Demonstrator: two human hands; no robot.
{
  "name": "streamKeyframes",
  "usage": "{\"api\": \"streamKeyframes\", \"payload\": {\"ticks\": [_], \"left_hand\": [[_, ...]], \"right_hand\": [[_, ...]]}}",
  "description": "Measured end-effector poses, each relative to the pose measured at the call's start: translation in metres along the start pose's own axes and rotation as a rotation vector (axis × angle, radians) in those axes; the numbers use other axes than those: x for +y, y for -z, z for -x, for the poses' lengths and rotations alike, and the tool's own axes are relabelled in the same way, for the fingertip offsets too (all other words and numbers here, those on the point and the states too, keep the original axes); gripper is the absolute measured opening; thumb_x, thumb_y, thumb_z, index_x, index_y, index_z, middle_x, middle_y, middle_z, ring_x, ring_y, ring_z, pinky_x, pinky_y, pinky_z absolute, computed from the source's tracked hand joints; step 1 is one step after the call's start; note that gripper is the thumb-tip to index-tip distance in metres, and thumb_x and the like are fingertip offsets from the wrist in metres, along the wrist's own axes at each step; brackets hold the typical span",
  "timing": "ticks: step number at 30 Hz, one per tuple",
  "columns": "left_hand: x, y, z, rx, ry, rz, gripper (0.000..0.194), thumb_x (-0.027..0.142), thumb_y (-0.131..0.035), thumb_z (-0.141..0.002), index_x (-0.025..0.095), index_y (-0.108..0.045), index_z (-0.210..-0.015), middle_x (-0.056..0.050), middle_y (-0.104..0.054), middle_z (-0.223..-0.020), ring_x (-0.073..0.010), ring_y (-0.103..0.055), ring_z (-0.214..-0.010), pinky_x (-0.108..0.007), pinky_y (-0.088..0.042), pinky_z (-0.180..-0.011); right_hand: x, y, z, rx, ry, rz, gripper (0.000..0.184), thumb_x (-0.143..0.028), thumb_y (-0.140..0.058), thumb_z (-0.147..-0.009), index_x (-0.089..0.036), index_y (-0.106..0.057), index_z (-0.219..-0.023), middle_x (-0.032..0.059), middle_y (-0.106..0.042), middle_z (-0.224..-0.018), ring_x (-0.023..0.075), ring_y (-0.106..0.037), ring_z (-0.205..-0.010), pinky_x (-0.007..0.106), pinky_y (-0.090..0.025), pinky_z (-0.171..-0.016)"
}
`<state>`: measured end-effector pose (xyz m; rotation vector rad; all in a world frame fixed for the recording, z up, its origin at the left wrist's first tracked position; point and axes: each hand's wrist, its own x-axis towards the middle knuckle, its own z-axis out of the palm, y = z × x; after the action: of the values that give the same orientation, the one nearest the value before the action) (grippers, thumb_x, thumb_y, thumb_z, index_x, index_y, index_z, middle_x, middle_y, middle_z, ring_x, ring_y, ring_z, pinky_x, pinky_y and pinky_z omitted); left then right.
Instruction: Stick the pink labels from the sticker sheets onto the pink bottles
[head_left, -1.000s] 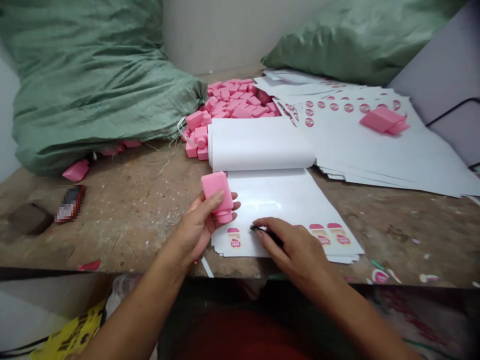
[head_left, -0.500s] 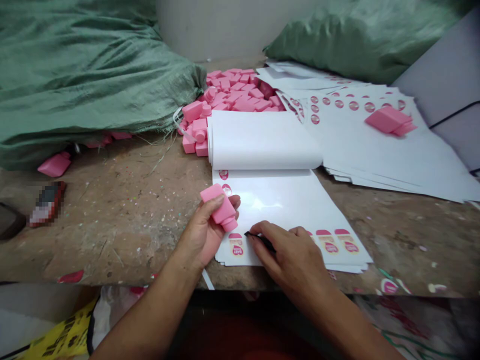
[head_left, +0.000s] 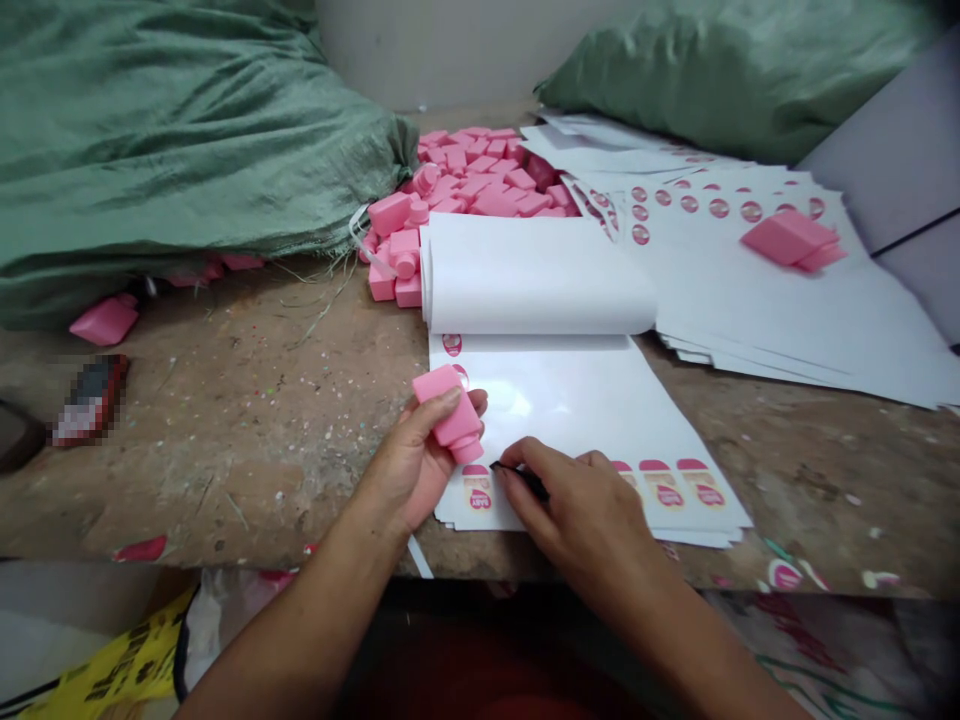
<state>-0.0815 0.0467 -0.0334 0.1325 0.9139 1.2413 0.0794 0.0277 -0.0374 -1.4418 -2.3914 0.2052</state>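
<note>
On a worn, paint-flecked wooden desk [head_left: 225, 470], two green woven sacks [head_left: 150, 150] heaped along the back, with a loose pile of pink plastic bottles [head_left: 480, 175] between them. To the right, fanned white label sheets [head_left: 757, 310] printed with rows of pink ovals, a lone bottle [head_left: 791, 240] lying on top. Nearer the front edge, a stack of sheets [head_left: 592, 420], its upper pages rolled back [head_left: 532, 275], baring a glossy page and a row of pink-and-cream printed labels [head_left: 671, 483] along the near end. Left hand [head_left: 416, 465] closed around a pink bottle [head_left: 450, 415], cap end tilted down, just above the page. Right hand [head_left: 577, 505] in a narrow pinch on a slim black tool [head_left: 527, 482], pen or blade impossible to tell, its tip at the sheet beside a label.
</note>
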Motion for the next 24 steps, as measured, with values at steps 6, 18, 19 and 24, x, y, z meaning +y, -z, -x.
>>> {"api": "streamKeyframes", "payload": {"ticks": [6, 18, 19, 24], "left_hand": [[0.003, 0.003, -0.002, -0.009, 0.029, 0.023, 0.027, 0.021, -0.066, -0.084, 0.013, -0.062, -0.110, -0.011, -0.073, -0.103, -0.0215, -0.068, -0.102, -0.035, -0.053, -0.094], [0.004, -0.007, 0.004, 0.055, -0.024, -0.038, 0.025, 0.016, -0.062, -0.085, 0.012, -0.063, -0.110, -0.011, -0.070, -0.105, -0.0191, -0.068, -0.092, -0.031, -0.054, -0.083], [0.002, -0.008, 0.008, 0.050, -0.052, -0.069, 0.028, 0.015, -0.064, -0.083, 0.014, -0.062, -0.110, -0.010, -0.070, -0.107, -0.0187, -0.068, -0.091, -0.031, -0.054, -0.081], [-0.016, -0.014, 0.033, -0.083, -0.021, -0.167, 0.042, 0.023, -0.077, -0.074, 0.020, -0.059, -0.112, -0.008, -0.071, -0.105, -0.0202, -0.068, -0.088, -0.031, -0.053, -0.075]], "right_hand": [[0.007, -0.001, 0.005, -0.078, -0.092, -0.179, 0.020, -0.033, -0.048, -0.093, -0.026, -0.067, -0.097, 0.0013, -0.075, -0.078, 0.0215, -0.062, -0.062, 0.031, -0.040, -0.058], [-0.014, 0.056, 0.030, -0.287, -0.029, -0.886, 0.022, -0.033, -0.070, -0.084, -0.036, -0.074, -0.105, -0.0019, -0.076, -0.091, 0.0191, -0.070, -0.080, 0.028, -0.055, -0.071], [-0.012, 0.060, 0.026, -0.197, -0.087, -0.910, 0.016, -0.031, -0.070, -0.082, -0.034, -0.075, -0.097, -0.0015, -0.074, -0.086, 0.0187, -0.069, -0.077, 0.027, -0.054, -0.069], [-0.006, 0.056, 0.010, 0.077, -0.371, -0.992, 0.007, -0.029, -0.068, -0.078, -0.025, -0.067, -0.073, -0.0024, -0.060, -0.065, 0.0137, -0.055, -0.056, 0.023, -0.045, -0.049]]}}
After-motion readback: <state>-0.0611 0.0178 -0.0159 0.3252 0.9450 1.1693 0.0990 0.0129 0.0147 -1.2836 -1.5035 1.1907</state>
